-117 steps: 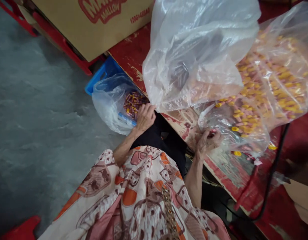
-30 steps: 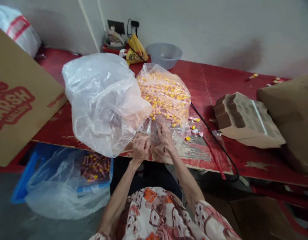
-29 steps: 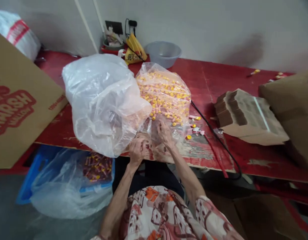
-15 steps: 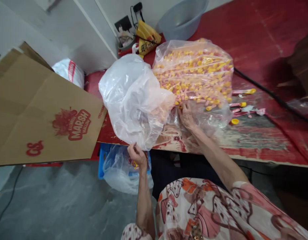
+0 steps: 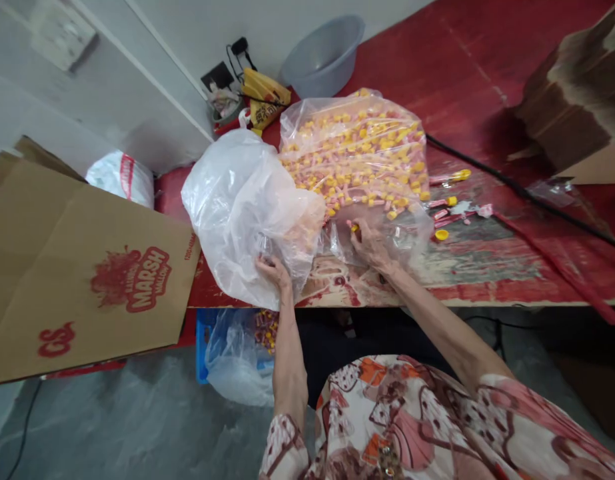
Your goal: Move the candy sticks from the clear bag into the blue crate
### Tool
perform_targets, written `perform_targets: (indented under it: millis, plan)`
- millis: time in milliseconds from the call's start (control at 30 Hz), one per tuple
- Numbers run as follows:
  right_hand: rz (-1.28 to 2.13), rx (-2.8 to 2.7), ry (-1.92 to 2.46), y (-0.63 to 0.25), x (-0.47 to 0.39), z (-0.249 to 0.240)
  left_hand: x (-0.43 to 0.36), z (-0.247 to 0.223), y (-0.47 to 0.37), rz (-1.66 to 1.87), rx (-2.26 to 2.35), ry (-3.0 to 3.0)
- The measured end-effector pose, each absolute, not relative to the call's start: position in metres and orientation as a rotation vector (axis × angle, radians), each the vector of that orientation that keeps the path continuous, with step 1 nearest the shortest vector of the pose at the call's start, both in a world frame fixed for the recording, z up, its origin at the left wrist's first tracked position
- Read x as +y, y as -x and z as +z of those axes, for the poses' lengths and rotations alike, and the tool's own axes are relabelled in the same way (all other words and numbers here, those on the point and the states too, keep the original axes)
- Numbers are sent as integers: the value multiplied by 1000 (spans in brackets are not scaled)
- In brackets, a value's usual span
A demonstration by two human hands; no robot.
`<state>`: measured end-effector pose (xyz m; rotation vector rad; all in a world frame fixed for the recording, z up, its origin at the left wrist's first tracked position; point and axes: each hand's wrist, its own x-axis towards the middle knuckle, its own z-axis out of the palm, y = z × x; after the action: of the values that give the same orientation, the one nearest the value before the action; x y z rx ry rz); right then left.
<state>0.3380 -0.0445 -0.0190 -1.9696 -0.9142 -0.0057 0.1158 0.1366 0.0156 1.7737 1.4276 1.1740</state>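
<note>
One small piece with a yellow cap and a pinkish end, at the tips of the right hand; the fingers are drawn together and appear to pinch it. Its long axis, as far as so short an item shows, slants, pink end farther out and to the left, cap nearer the palm; the finer angle cannot be told. One clear bag, lying on the red surface, bulging with many yellow-capped pink pieces; the heap lies just beyond the right fingertips, away from the person, while the slack near end of the film lies around and beside that hand. One large whitish bag, puffed up, to the left of the clear bag and against it; the pinched piece lies to the right of its near part. One left hand, at the near side of the whitish bag, fingers partly curled; whether they grip the film cannot be told. Of the two hands, the right is plainly the nearer to the heap, the left the nearer to the whitish bag. Right of the clear bag: a loose capped tube and a separate yellow cap. Below the surface's near edge, a blue crate with crumpled clear film and darker pieces. To the far left, one printed carton, tilted.
</note>
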Motion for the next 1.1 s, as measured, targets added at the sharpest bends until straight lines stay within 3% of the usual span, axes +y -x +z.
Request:
perform_targets:
  millis: [167,433,600,833,967,1100]
  plan:
    - [219,-936,1835,-330,-76,-7,105,28,-114,1153,1378,-1674]
    - [820,-710,1260,-309,-85,15,64,38,-164,474,737,-1751]
    - [667,-861,1459,-307,-99,14,56,43,-175,420,633,-1892]
    - [200,-874,1992,-289,-125,-8,12,42,-202,180,494,-2537]
    - [42,-589,2003,-287,-140,-16,-10,41,-222,22,394,-2708]
    - [18,-546,2008,-289,-140,-17,-3,39,-226,146,342,-2621]
